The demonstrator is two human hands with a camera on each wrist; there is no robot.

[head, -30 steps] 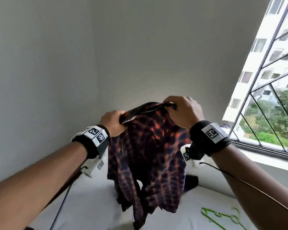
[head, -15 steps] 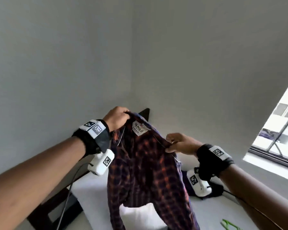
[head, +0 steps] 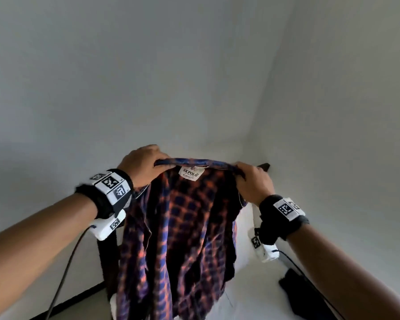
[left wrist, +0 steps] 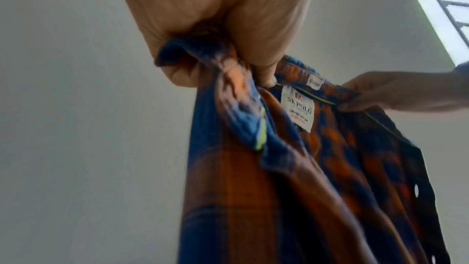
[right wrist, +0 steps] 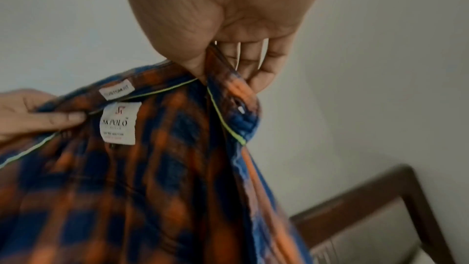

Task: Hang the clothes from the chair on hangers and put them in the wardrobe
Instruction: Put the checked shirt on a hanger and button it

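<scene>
One plaid shirt (head: pixel 178 232), checked in blue and orange with a thin lime piping inside the neck, hangs in mid-air at the centre of the head view, held up by its collar with the inner side and two white labels (head: pixel 191 173) facing the person. The left hand (head: pixel 141 164) at 10 o'clock and the right hand (head: pixel 254 184) at 2 o'clock each pinch one end of the collar. Only the right wrist view shows one dark wooden chair (right wrist: pixel 375 208) at 4 o'clock, and only the left wrist view shows one window (left wrist: pixel 446 3) at 1 o'clock.

shirt (head: pixel 176 239) hem: cut off by bottom edge | small collar tag (left wrist: pixel 315 83): print blurred
</scene>
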